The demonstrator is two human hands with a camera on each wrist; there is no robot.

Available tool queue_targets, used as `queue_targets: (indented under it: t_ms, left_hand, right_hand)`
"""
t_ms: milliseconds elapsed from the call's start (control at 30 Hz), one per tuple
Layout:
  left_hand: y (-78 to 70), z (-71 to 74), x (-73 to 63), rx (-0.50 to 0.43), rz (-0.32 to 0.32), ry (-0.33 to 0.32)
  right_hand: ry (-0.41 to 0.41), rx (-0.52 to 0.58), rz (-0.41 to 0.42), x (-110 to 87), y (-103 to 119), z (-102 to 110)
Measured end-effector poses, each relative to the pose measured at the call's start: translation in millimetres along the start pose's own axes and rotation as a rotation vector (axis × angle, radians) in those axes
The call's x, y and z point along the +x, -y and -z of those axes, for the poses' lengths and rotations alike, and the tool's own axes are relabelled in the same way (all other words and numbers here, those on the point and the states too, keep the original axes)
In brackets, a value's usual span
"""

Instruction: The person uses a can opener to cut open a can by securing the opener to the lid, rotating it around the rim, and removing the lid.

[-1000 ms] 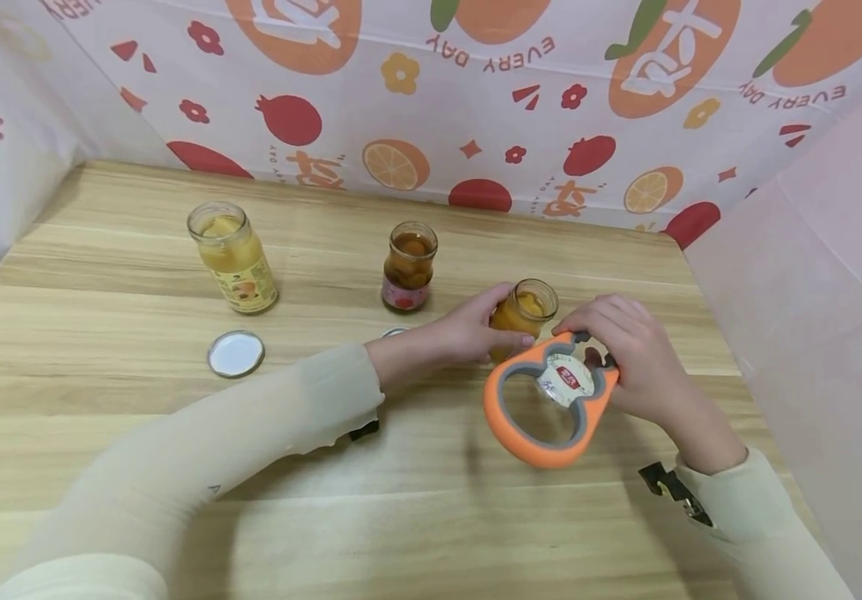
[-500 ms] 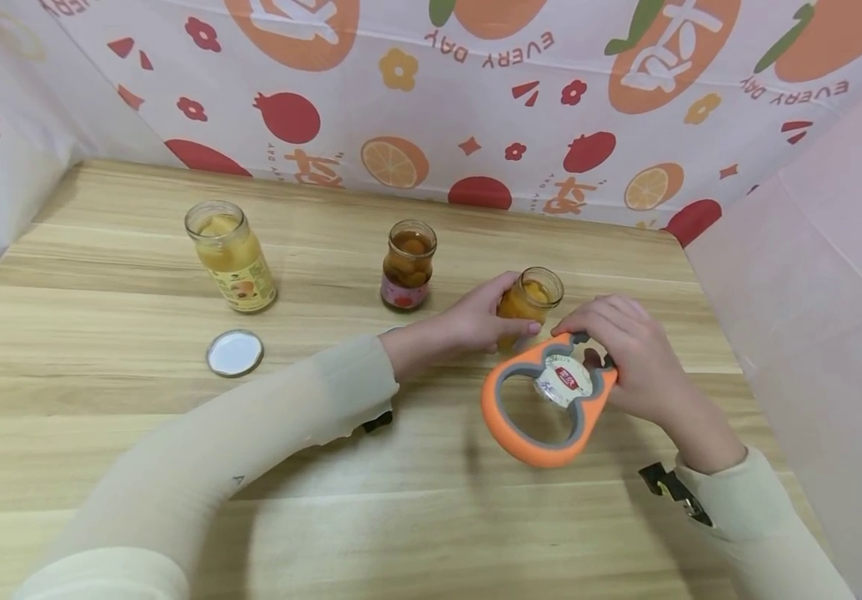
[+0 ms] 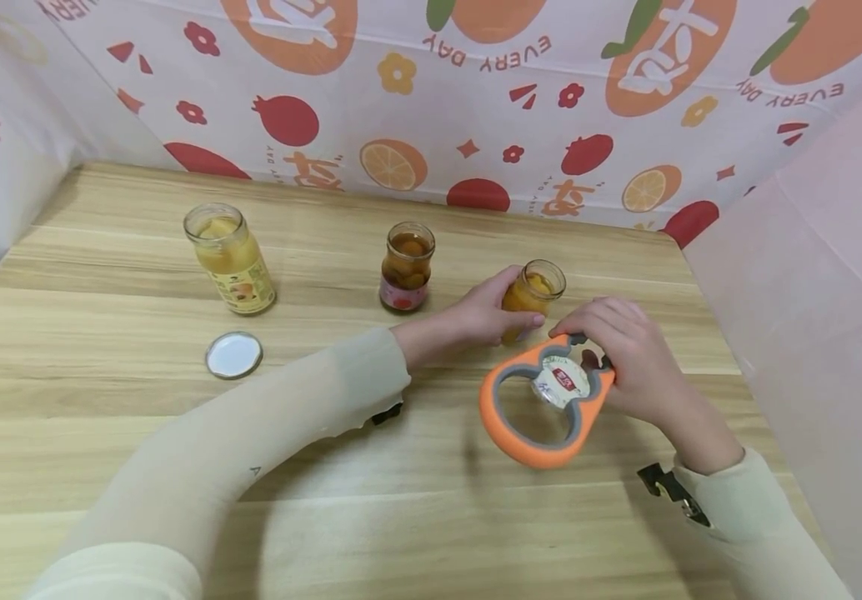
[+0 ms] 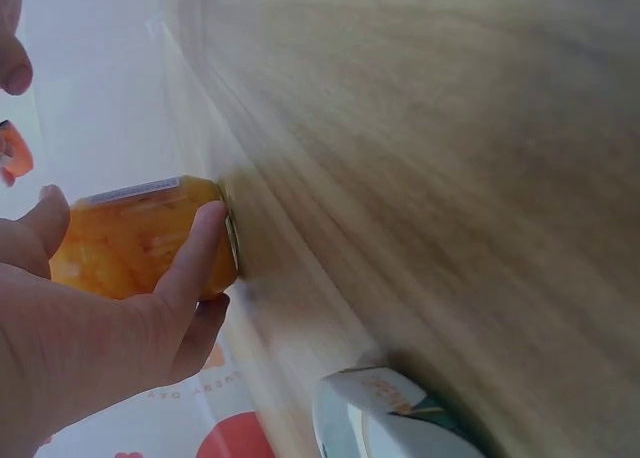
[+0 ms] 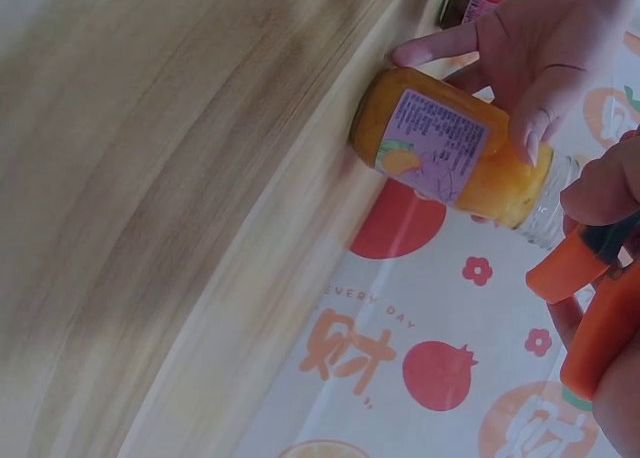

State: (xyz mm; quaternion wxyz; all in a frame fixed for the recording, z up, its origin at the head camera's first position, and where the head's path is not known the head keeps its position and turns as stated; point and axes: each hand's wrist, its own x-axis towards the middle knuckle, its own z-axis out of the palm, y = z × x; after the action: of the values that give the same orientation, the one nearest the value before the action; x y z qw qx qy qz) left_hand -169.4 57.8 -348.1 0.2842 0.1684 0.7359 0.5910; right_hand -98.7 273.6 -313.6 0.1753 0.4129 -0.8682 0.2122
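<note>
My left hand (image 3: 485, 317) grips an open glass jar of orange fruit pieces (image 3: 532, 293), with fingers and thumb round its side. The right wrist view shows that jar's purple label (image 5: 432, 146) and its base at the tabletop. Just to the right, my right hand (image 3: 629, 350) grips an orange jar opener (image 3: 502, 421) by its handles, above the table. A white jar lid with a red mark (image 3: 564, 380) sits in the opener's smaller grey-lined opening. The jar's rim stands just beyond the right hand's fingers.
An open tall jar of yellow fruit (image 3: 232, 267) stands at left, with an upturned lid (image 3: 233, 355) in front. A smaller open jar of brown fruit (image 3: 406, 271) stands mid-table. A printed curtain (image 3: 341, 108) borders the back; a pale sheet (image 3: 814, 275) borders the right.
My left hand has moved the fruit jar slightly back and to the right. The right hand and the jar opener have stayed nearly still.
</note>
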Motion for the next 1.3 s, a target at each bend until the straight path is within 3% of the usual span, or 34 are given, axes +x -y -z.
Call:
queue_targets:
  t_ms: [300, 467, 800, 1300]
  left_hand:
    - [-2.0, -0.7, 7.7, 0.035, 0.002, -0.029]
    - [-1.8, -1.3, 13.0, 0.050, -0.027, -0.044]
    - [-2.3, 0.4, 23.9, 0.072, -0.054, -0.080]
    - [-5.2, 1.7, 35.1, 0.153, -0.060, -0.123]
  right_hand:
    - [-0.001, 0.002, 0.005, -1.4, 1, -1]
    - [0.003, -0.010, 0.004, -1.2, 1, -2]
    - [0.060, -0.014, -0.058, -1.0, 1, -3]
    - [0.047, -0.001, -0.016, 4.6, 4, -4]
